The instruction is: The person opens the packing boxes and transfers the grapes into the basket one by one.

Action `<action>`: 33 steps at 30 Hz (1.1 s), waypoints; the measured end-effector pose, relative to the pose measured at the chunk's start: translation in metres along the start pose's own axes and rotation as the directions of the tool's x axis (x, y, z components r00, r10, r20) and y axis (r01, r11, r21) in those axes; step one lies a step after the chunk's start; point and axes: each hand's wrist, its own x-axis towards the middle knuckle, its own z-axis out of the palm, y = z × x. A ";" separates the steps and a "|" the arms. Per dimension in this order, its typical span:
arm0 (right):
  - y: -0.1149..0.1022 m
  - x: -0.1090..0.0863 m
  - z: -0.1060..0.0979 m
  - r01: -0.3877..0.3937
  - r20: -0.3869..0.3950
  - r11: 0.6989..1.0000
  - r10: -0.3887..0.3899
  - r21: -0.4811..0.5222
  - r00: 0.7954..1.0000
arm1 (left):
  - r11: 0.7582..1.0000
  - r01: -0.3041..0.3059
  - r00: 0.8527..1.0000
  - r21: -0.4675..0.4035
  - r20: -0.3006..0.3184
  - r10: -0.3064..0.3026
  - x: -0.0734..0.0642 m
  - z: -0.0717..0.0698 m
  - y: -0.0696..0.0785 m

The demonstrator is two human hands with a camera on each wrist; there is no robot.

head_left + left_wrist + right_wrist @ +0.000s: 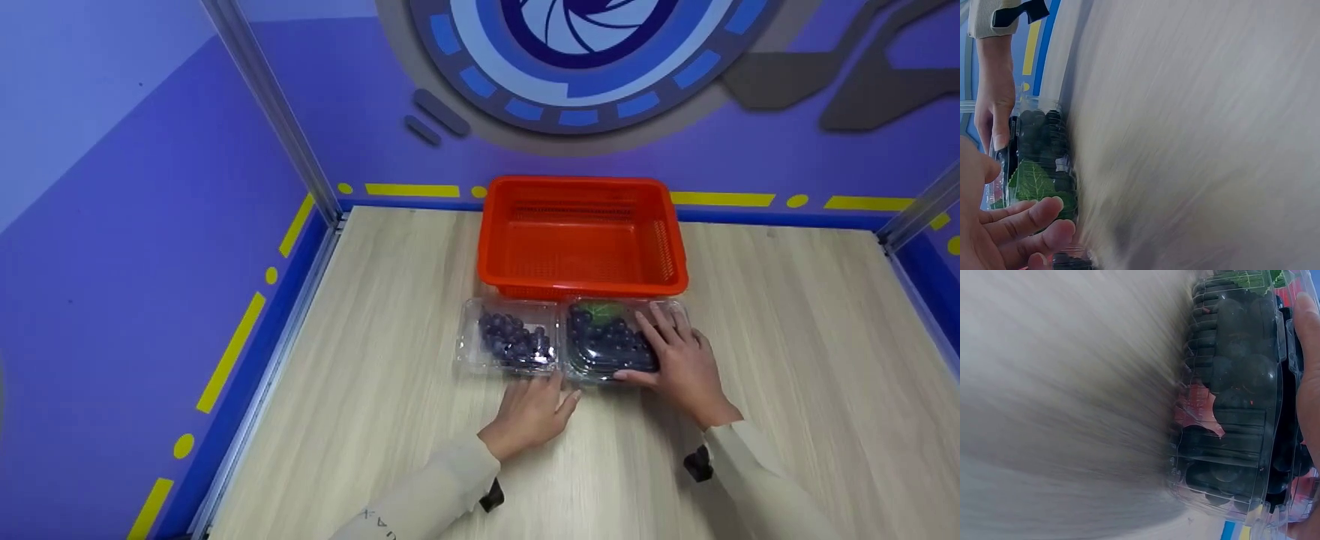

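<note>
Two clear plastic clamshell boxes of dark grapes stand side by side on the table. My right hand (686, 371) spans the right grape box (600, 356), fingers toward its back edge and thumb along the front edge of its lid. A green leaf (602, 311) shows inside under the lid. In the right wrist view, the thumb (1307, 332) lies along the lid's rim. My left hand (531, 416) is just in front of the left grape box (469, 349), fingertips close to its front side. Its fingers (1024, 222) are loosely bent and hold nothing.
An orange-red plastic basket (679, 274) stands right behind the boxes, against the back wall. The boxes are on a pale wooden table (375, 315). Blue-purple panels (390, 135) with yellow marks enclose it at the back and sides.
</note>
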 end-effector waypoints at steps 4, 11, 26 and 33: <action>0.000 0.000 -0.001 -0.002 0.007 1.000 0.002 -0.003 1.000 | 0.999 0.031 0.999 -0.037 -0.015 -0.031 -0.001 0.004 0.001; -0.001 0.002 -0.005 -0.010 0.030 1.000 0.010 -0.004 1.000 | 0.967 0.121 0.993 -0.224 0.027 -0.118 0.001 0.010 0.001; -0.002 0.003 -0.010 -0.002 0.039 1.000 0.002 0.002 0.999 | 0.879 0.214 0.977 -0.425 0.074 -0.202 0.007 0.019 0.001; -0.003 0.005 -0.012 -0.005 0.058 1.000 0.006 -0.017 0.998 | 0.849 0.221 0.975 -0.481 0.096 -0.199 0.010 0.020 0.001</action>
